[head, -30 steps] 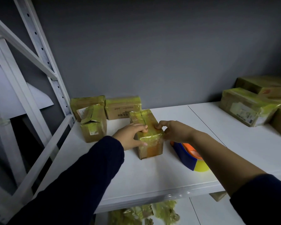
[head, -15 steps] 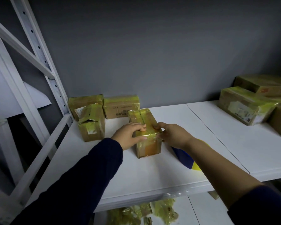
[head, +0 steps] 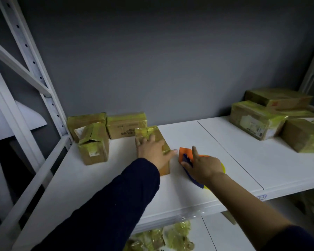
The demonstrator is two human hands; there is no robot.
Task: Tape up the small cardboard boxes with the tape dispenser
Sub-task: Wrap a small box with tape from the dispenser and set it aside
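**Now pressing and touching**

Pressing down with the left hand, palm flat and fingers spread, on top of the small cardboard box near the middle of the white shelf. Just beside it, to the right, lying over the tape dispenser with the right hand: index stretched forward, thumb against the blue side. Impossible to tell if really gripped. Also 3 taped boxes at back left, and more boxes far right.
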